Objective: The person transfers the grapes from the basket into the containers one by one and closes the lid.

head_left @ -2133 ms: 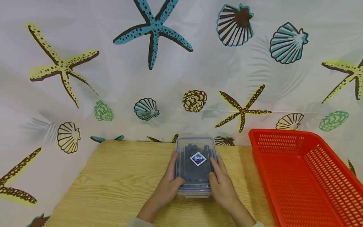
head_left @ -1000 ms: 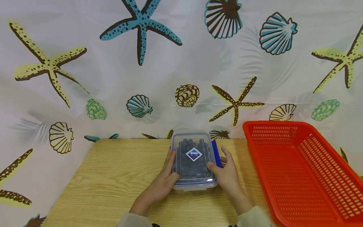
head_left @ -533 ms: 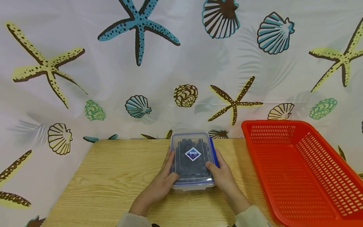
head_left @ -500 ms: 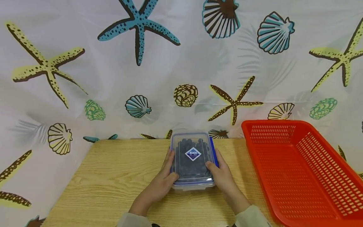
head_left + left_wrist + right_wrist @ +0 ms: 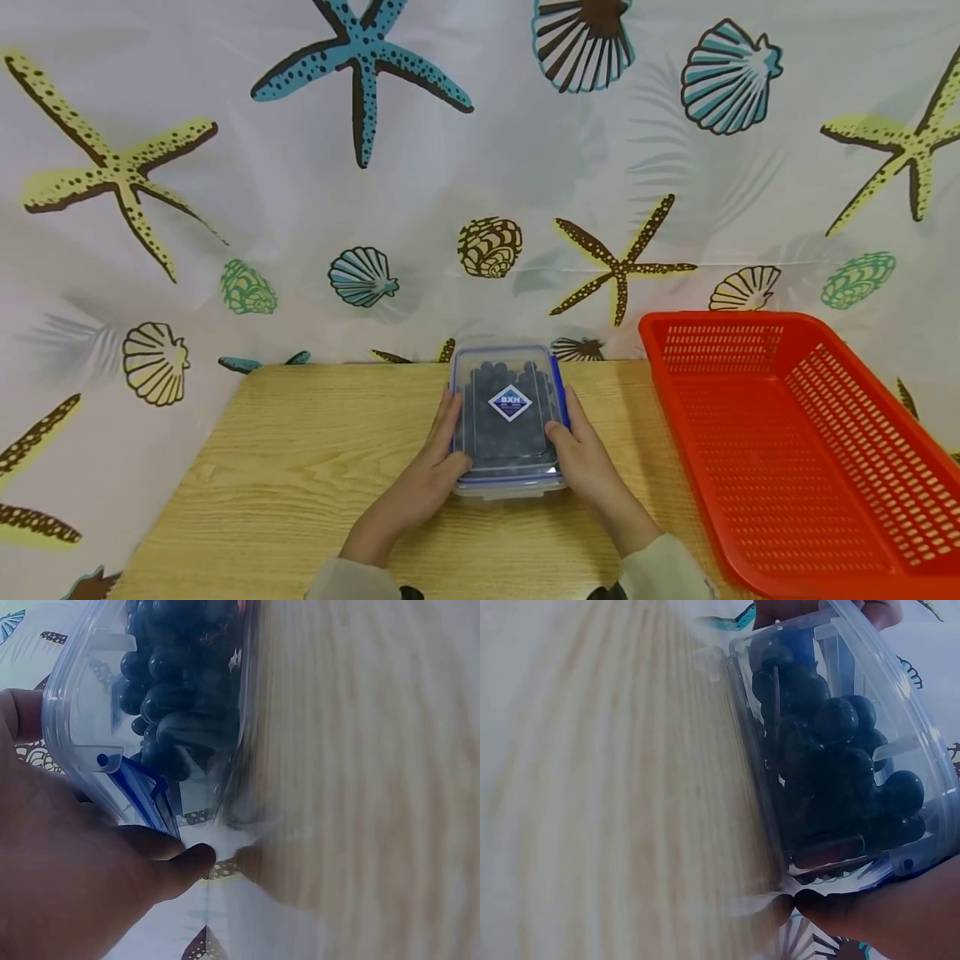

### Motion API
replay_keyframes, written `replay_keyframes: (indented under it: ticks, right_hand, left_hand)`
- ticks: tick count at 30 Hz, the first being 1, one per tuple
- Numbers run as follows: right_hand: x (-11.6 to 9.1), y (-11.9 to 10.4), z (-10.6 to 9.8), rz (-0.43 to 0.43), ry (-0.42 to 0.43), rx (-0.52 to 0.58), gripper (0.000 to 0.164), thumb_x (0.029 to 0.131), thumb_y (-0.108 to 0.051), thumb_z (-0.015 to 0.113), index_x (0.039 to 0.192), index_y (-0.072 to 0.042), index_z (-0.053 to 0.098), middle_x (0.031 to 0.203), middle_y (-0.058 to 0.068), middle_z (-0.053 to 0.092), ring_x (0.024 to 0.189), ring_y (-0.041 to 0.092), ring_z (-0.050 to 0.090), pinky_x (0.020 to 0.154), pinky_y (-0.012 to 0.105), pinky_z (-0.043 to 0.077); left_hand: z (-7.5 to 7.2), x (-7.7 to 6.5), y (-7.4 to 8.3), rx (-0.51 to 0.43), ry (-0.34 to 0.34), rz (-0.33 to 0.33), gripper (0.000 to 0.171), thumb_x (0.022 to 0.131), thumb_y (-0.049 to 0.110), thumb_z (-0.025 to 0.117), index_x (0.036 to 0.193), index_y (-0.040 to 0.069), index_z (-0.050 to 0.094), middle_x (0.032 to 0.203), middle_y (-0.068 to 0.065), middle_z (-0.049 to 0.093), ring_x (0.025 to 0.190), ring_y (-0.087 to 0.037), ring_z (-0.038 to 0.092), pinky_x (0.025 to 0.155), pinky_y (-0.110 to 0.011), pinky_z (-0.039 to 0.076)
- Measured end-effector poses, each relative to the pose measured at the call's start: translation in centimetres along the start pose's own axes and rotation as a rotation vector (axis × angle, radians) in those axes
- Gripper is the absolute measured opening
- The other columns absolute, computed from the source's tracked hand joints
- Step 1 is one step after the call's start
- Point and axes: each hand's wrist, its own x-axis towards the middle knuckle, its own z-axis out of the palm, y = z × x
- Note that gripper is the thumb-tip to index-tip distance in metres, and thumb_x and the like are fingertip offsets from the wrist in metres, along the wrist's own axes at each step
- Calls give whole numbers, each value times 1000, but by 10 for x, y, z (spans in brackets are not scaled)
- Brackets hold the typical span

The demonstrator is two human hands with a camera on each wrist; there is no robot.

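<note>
A clear plastic food container (image 5: 504, 490) with a transparent lid, blue edging and a diamond label (image 5: 510, 402) lies on the wooden table. Through its walls show dark round grapes (image 5: 802, 750). My left hand (image 5: 420, 487) holds the left side, thumb on the lid's near-left corner. On the opposite side my right hand (image 5: 592, 467) grips the edge, its thumb on the lid and its fingers along the blue side latch (image 5: 559, 387). In the left wrist view a blue latch (image 5: 142, 791) stands out from the container's wall beside my fingers. Some fingertips are hidden behind the sides.
A long red plastic basket (image 5: 686, 433) with a perforated base and walls stands to the right. Behind the wooden table (image 5: 300, 467) hangs a pale cloth (image 5: 465, 179) printed with starfish and shells.
The container was narrower in view at first; then its right blue latch swung outward, with my right fingers spread off it. Those fingers have since closed in, bringing the latch nearer the side.
</note>
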Motion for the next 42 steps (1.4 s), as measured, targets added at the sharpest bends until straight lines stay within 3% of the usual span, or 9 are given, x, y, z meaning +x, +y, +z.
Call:
replay_keyframes:
  ticks: [14,30,42]
  right_hand:
    - [0,3,-1,0,-15,-17,68,106,-13,41,162,-3,4,167,21,8,152,38,5,118,56,7]
    - [0,3,-3,-16,-22,-22,68,106,-14,41,162,-3,4,166,22,8,151,40,7,117,58,7]
    - [1,4,-1,36,-18,-18,68,107,-17,40,163,-8,4,168,17,8,152,38,7,117,57,8]
  left_hand:
    - [-1,-1,-1,-35,10,6,82,97,12,46,164,18,-2,167,-1,-17,151,-21,-14,117,-58,1]
    - [0,-1,4,-17,75,-33,82,91,11,48,163,14,9,169,-2,-6,152,-25,-6,117,-58,5]
    - [2,-3,6,-3,116,-40,81,89,10,50,163,13,15,169,-4,-2,153,-25,-5,117,-59,5]
